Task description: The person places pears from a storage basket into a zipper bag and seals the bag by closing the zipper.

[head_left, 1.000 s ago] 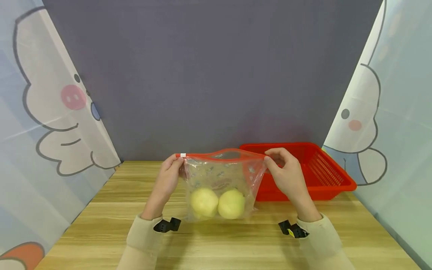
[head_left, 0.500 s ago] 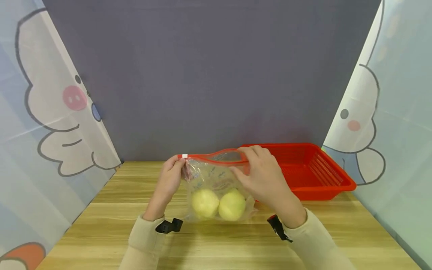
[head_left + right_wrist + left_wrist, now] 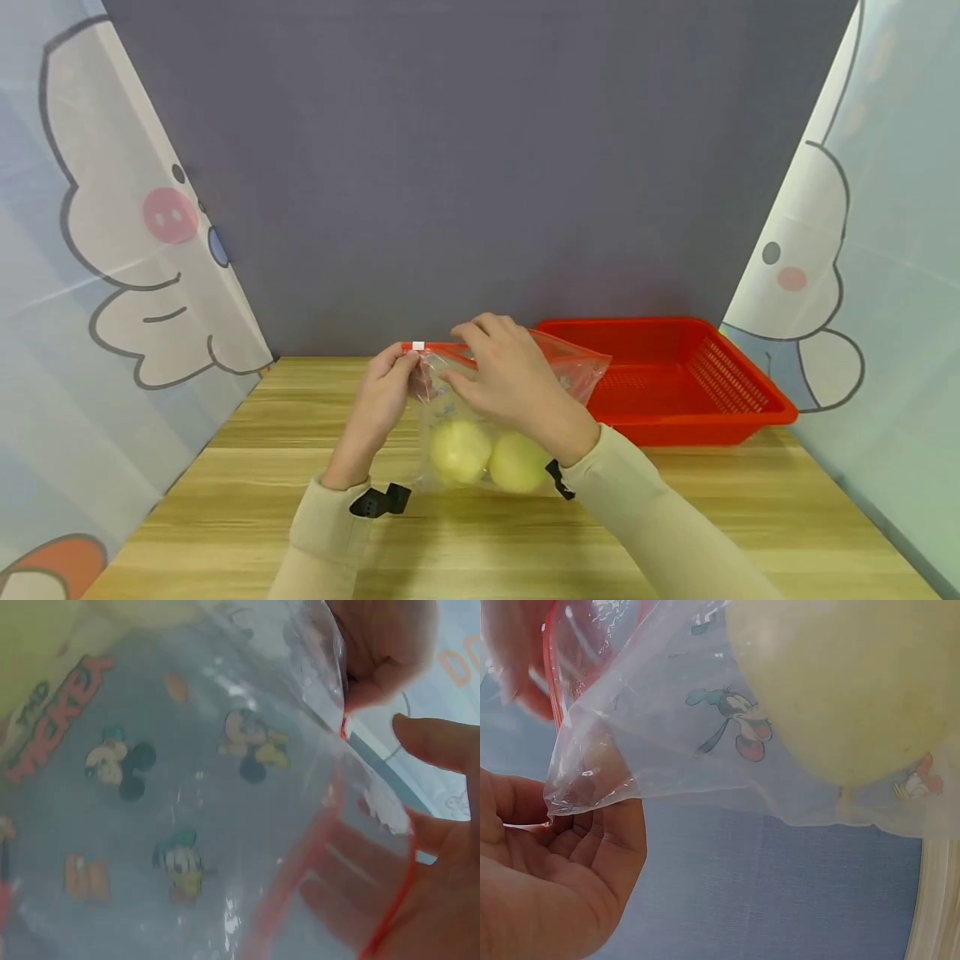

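Observation:
A clear zip bag (image 3: 442,396) with a red zip strip hangs upright over the table, its mouth gaping toward the right. Inside lie two round pale yellow-green fruits (image 3: 460,450), side by side at the bottom. My left hand (image 3: 381,396) pinches the bag's top left corner, beside the white slider (image 3: 417,346). My right hand (image 3: 517,375) straddles the middle of the zip, fingers apart and loosely bent, partly hiding the bag and the right fruit. In the right wrist view, that hand's fingers (image 3: 345,877) show through the plastic. Cartoon figures (image 3: 184,866) are printed on the bag.
A red plastic basket (image 3: 697,431) with slotted sides stands behind and to the right of the bag on the wooden table (image 3: 247,483). A dark grey panel (image 3: 480,167) rises at the back, with cartoon-printed curtains on both sides.
My right hand has let go of the bag's top right corner and moved left along the zip toward the slider. The left hand stays at its corner; the bag has barely shifted.

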The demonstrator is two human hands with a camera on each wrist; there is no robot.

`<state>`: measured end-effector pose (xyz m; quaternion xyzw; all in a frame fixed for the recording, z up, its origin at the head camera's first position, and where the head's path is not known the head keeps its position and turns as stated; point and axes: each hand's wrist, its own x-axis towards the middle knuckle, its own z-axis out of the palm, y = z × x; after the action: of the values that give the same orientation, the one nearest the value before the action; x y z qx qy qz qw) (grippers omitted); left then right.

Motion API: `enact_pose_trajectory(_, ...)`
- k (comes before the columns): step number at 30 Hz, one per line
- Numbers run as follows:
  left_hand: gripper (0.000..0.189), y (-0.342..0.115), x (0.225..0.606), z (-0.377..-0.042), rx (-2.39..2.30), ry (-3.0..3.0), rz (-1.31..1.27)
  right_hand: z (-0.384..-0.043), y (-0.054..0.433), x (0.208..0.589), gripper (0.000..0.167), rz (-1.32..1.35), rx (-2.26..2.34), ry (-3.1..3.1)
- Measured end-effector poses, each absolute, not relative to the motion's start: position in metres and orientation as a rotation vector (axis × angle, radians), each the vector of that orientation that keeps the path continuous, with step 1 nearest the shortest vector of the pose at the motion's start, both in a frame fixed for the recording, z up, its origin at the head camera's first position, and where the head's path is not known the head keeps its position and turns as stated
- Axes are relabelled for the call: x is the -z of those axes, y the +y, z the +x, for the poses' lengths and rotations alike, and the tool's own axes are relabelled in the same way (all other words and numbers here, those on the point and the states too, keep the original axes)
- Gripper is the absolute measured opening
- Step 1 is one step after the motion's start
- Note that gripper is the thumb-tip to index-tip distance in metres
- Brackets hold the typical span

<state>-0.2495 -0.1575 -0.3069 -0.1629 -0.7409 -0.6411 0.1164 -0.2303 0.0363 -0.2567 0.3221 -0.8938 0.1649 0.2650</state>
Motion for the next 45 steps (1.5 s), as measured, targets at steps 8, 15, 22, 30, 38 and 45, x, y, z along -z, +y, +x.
enact_pose_trajectory(8, 0.029, -0.158, 0.308, -0.249, 1.888, -2.150, -0.488, -0.246, 0.011, 0.253, 0.035, 0.925, -0.638, -2.511)
enact_pose_trajectory(15, 0.030, -0.157, 0.306, -0.248, 1.863, -2.171, -0.488, -0.254, -0.001, 0.255, 0.029, 0.906, -0.695, -2.551)
enact_pose_trajectory(22, 0.035, -0.156, 0.305, -0.246, 1.775, -2.207, -0.517, -0.262, -0.003, 0.257, 0.024, 0.901, -0.732, -2.545)
enact_pose_trajectory(30, 0.033, -0.155, 0.304, -0.246, 1.774, -2.200, -0.533, -0.265, 0.000, 0.256, 0.022, 0.927, -0.817, -2.569)
enact_pose_trajectory(38, 0.032, -0.154, 0.304, -0.246, 1.766, -2.191, -0.518, -0.266, 0.005, 0.256, 0.019, 0.929, -0.856, -2.614)
enact_pose_trajectory(45, 0.031, -0.154, 0.305, -0.247, 1.724, -2.203, -0.490, -0.268, 0.010, 0.257, 0.019, 0.906, -0.826, -2.625)
